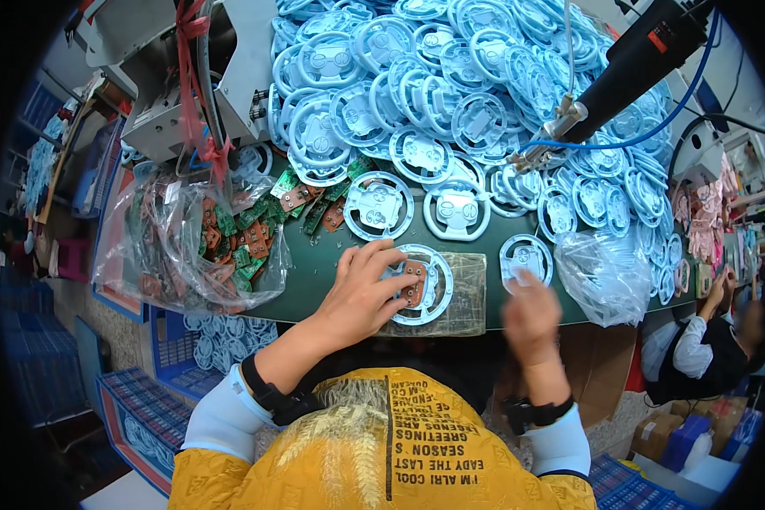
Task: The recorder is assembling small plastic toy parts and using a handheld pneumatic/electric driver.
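Now, a light-blue wheel-shaped part [441, 299] lies under the fingertips of the left hand [361, 287], on a tape-wrapped pad [469, 293], with a brown circuit board [414, 291] at its middle. The pad reaches the near edge of the green worktop [313, 285]. Between the two hands, a strip of bare surface is free to the right of the pad; more bare surface lies to the left of the left hand. Further left sits a clear bag [149, 255] with circuit boards; a second clear bag [608, 276] is to the right of the right hand [531, 316]. Beyond both hands, a heap of blue parts [391, 98] limits the room.

The left hand is palm down, fingers bent and apart; whether it grips or only presses, I cannot tell. The right hand is blurred, so its closing is unclear; it partly covers another blue part [527, 255].
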`<state>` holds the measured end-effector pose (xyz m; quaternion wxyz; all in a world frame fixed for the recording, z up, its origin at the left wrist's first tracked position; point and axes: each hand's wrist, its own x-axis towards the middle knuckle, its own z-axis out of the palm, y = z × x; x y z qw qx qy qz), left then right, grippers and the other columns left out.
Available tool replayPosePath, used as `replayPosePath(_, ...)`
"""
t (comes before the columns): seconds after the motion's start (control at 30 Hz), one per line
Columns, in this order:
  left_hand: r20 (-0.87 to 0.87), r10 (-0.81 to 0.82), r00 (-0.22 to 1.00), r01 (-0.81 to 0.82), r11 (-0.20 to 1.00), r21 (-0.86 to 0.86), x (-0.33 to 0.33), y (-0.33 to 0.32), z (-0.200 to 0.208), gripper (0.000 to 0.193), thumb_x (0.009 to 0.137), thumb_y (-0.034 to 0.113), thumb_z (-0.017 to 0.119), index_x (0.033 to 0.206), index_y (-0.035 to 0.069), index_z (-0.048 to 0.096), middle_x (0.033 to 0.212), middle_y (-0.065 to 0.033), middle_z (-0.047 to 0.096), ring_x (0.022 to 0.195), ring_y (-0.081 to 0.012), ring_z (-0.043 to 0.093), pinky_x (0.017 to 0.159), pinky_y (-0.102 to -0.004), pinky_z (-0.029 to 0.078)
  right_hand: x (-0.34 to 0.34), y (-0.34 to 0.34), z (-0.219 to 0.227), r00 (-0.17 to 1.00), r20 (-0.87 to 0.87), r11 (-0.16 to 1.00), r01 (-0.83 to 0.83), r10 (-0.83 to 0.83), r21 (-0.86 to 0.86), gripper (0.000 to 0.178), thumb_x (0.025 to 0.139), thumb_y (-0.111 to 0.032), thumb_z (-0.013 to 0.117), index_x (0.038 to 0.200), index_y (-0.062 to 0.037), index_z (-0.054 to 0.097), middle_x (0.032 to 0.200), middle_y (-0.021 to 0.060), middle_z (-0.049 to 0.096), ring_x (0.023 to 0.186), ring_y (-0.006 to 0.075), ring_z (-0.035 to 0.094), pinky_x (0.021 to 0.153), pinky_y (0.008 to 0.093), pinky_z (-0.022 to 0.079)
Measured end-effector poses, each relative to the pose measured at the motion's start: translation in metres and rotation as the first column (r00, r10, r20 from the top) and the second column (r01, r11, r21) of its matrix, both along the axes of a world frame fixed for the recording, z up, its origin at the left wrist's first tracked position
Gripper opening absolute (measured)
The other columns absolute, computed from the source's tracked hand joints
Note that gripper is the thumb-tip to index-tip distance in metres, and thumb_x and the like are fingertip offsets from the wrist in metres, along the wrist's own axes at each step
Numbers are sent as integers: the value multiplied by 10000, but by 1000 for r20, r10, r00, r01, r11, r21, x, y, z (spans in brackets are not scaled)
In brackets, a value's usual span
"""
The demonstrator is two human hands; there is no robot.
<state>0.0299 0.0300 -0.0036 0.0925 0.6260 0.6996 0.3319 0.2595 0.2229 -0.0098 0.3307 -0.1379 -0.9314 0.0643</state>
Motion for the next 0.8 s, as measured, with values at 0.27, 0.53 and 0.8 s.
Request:
replayPosePath(0.27, -13, -6, 1000, 4, 990, -143, 1, 0, 8, 520, 728, 68, 804, 1213, 163, 641, 1352, -94, 499, 1407, -373, 344, 1085, -635, 262, 127, 142, -49, 828, 259, 849, 403, -497, 341, 230, 877, -47, 531, 1068, 6, 647, 1033, 192, 673, 914, 369, 655, 771, 470, 525)
replayPosePath(0.53, -16, 36, 999, -38, 983, -180, 5, -3, 13, 454, 740, 59, 799, 1152, 124, 619, 1356, -118, 465, 1410, -384, 336, 1095, -646, 251, 97, 120, 0, 781, 439, 896, 389, -445, 216, 121, 802, -12, 590, 903, -49, 647, 890, 131, 627, 827, 328, 640, 676, 417, 533)
replayPosePath(0.8, 7, 19, 1000, -17, 989, -144, 5, 2, 12, 459, 724, 62, 810, 1136, 129, 619, 1398, -138, 468, 1407, -401, 346, 1093, -628, 268, -15, 25, 10, 951, 293, 991, -123, 100, 59, 262, 754, -64, 679, 1009, -21, 638, 976, 123, 641, 846, 285, 625, 725, 370, 522)
